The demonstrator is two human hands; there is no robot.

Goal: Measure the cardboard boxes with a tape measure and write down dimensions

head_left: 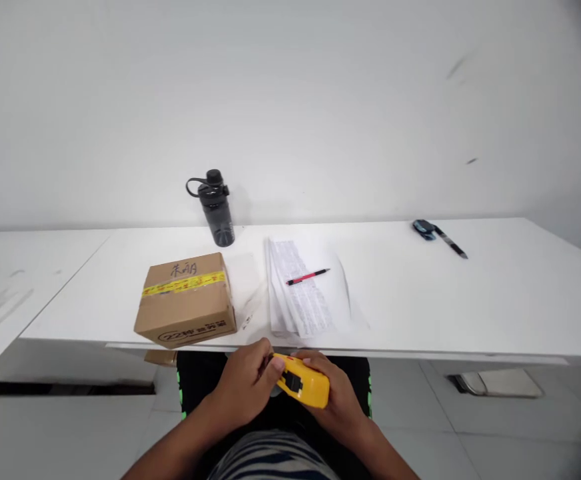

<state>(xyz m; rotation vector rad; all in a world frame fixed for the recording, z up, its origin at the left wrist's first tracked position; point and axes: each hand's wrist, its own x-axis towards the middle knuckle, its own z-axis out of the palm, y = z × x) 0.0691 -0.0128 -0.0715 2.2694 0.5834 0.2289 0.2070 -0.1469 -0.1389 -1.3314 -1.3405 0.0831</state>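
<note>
Just below the table's front edge, a yellow tape measure (309,385) with a black slider on its side is held over the lap. My right hand (338,393) wraps round its body from the right and beneath. Fingers and thumb of my left hand (250,380) are closed at its left end; the thumb rests on the case, and what the fingertips pinch there is hidden. Beyond the hands, printed paper sheets (306,310) lie on the white table (420,300), with a red and black pen (308,277) across them.
Left of the papers sits a taped cardboard box (185,300) near the table's front edge. A dark bottle (218,213) stands behind it by the wall. At the back right lie a small dark object (423,228) and a grey-black pen (451,243). A pale flat item (503,384) is on the floor.
</note>
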